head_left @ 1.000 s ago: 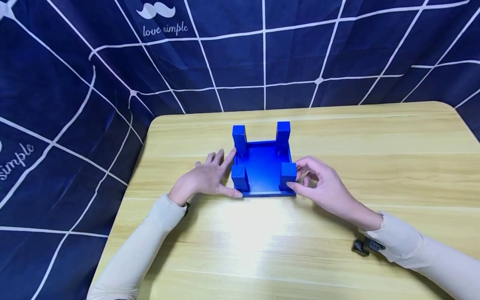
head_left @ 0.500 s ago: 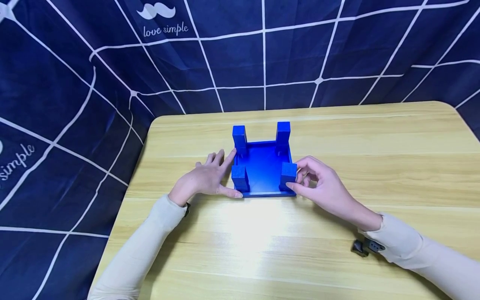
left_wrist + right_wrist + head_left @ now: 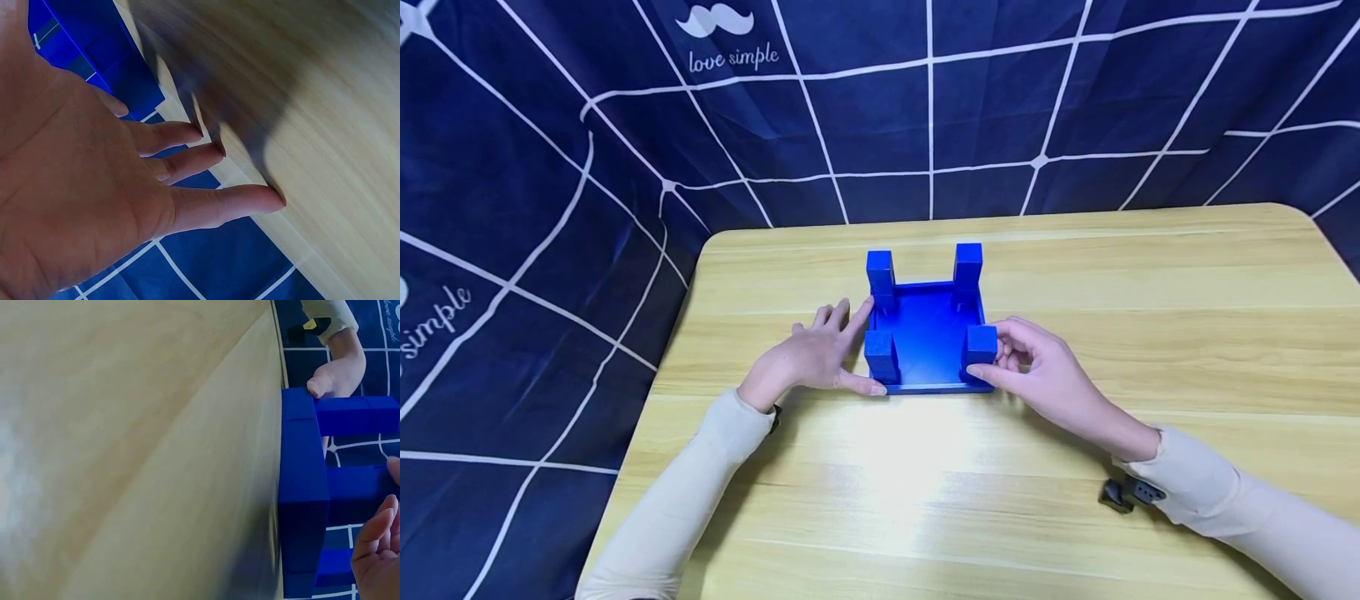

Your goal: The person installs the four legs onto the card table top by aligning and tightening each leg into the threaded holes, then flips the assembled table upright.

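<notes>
A square blue board (image 3: 925, 333) with a raised rim lies flat on the table. Blue block legs rise at its corners, like a small table turned upside down. My right hand (image 3: 1056, 375) pinches the near right leg (image 3: 981, 346) between thumb and fingers. That leg also shows in the right wrist view, where my right fingers (image 3: 375, 534) are partly cut off by the frame. My left hand (image 3: 812, 354) is spread at the board's left side, index finger near the far left leg (image 3: 881, 279), thumb at the near left leg (image 3: 881, 357). Its other fingertips reach the wood.
The wooden table (image 3: 1112, 292) extends to both sides and toward me. Behind it and at the left hangs dark blue cloth (image 3: 865, 117) with white lines. A black device (image 3: 1131, 493) is worn under the right sleeve. The far right leg (image 3: 967, 271) stands upright.
My right thumb has shifted slightly left across the near right leg, the hand turning a little. My left hand and the board keep their places.
</notes>
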Action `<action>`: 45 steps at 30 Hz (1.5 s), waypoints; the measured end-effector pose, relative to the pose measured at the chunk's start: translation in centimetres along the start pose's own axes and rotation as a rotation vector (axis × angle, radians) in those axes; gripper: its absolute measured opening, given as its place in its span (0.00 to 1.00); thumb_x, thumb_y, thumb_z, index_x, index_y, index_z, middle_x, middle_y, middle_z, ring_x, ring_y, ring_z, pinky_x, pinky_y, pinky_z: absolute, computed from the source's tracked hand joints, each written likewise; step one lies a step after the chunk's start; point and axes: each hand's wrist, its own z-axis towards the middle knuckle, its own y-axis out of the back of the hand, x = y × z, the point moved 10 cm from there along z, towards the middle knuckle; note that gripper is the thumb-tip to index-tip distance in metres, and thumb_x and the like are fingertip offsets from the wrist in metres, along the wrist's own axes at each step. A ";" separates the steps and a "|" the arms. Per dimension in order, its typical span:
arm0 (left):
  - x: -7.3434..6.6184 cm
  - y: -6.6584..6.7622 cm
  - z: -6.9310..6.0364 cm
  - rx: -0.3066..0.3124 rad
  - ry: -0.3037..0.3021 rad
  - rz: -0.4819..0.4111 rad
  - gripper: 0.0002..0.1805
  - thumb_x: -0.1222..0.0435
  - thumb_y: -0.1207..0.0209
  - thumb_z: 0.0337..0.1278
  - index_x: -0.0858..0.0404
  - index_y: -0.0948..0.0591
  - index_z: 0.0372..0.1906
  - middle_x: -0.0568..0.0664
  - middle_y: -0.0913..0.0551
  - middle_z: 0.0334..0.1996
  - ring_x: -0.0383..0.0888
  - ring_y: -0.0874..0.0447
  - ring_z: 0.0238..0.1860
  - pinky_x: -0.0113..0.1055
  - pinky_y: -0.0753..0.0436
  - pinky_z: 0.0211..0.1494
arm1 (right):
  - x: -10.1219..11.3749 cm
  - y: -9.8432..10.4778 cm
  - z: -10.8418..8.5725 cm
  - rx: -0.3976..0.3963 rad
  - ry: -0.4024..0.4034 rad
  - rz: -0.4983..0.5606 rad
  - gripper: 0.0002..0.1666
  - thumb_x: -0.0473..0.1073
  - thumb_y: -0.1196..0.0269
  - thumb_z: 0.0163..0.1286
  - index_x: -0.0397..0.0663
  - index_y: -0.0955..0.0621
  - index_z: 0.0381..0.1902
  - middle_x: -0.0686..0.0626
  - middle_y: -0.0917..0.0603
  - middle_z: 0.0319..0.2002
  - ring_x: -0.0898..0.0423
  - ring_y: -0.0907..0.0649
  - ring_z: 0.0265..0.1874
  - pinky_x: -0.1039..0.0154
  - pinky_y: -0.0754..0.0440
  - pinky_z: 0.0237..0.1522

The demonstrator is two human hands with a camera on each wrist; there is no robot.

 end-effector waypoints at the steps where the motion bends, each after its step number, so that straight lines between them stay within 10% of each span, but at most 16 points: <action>1: 0.0 0.0 0.0 -0.001 0.000 0.002 0.77 0.19 0.38 0.53 0.47 0.73 0.89 0.66 0.58 0.88 0.70 0.55 0.85 0.82 0.36 0.69 | 0.0 0.0 0.0 -0.002 0.001 -0.001 0.17 0.39 0.20 0.68 0.50 0.14 0.52 0.50 0.19 0.33 0.53 0.21 0.27 0.65 0.24 0.30; 31: 0.0 0.2 -0.1 0.004 0.012 0.004 0.77 0.19 0.38 0.53 0.47 0.73 0.89 0.66 0.59 0.88 0.69 0.55 0.85 0.82 0.38 0.70 | 0.3 -0.1 0.2 -0.007 0.051 0.002 0.19 0.33 0.20 0.66 0.45 0.14 0.52 0.49 0.22 0.38 0.54 0.22 0.29 0.68 0.24 0.31; 45: 0.1 -0.1 0.1 -0.002 0.008 0.006 0.77 0.19 0.38 0.53 0.47 0.73 0.89 0.65 0.59 0.88 0.69 0.55 0.85 0.82 0.38 0.70 | -0.6 -0.3 0.0 0.016 -0.064 0.050 0.23 0.40 0.19 0.67 0.46 0.17 0.55 0.47 0.19 0.28 0.50 0.21 0.23 0.65 0.24 0.26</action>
